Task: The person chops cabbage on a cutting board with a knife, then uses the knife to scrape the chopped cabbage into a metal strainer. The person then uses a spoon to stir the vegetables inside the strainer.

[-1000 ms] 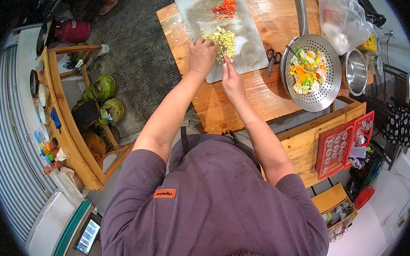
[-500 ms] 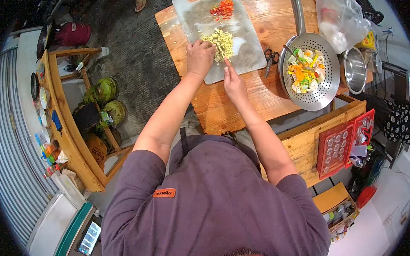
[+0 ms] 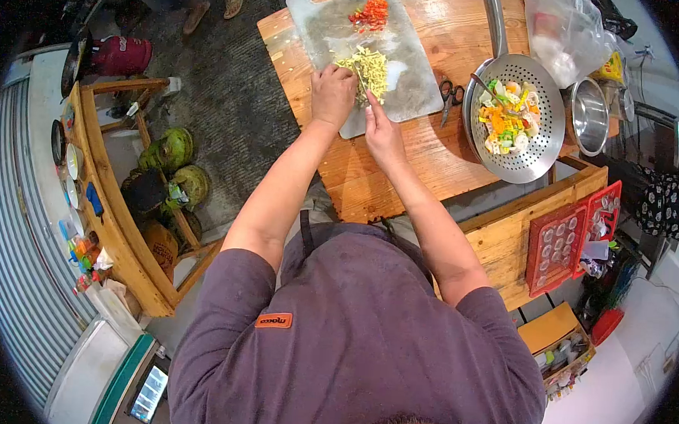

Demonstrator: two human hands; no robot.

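A grey-white cutting board (image 3: 412,66) lies on the wooden table, bearing a pile of pale yellow chopped pieces (image 3: 372,66) and, farther up, a heap of chopped red pieces (image 3: 373,12). My left hand (image 3: 333,95) rests at the left side of the pale pile, its fingers curled; whatever may be under them is hidden. My right hand (image 3: 383,137) is closed round the handle of a knife (image 3: 363,83), whose thin blade points up and left into the pile, close to my left fingertips. Black scissors (image 3: 449,99) lie right of the board.
Right of the scissors, a perforated steel strainer (image 3: 546,108) holds mixed cut vegetables (image 3: 505,121). A steel bowl (image 3: 589,118) and a plastic bag (image 3: 560,35) stand beyond it. A red tray (image 3: 556,250) is at the lower right. Another person's foot (image 3: 234,1) shows at the top left.
My right hand has shifted slightly left and toward the board's pile, and the knife is angled differently. A second foot of the other person now shows at the top left.
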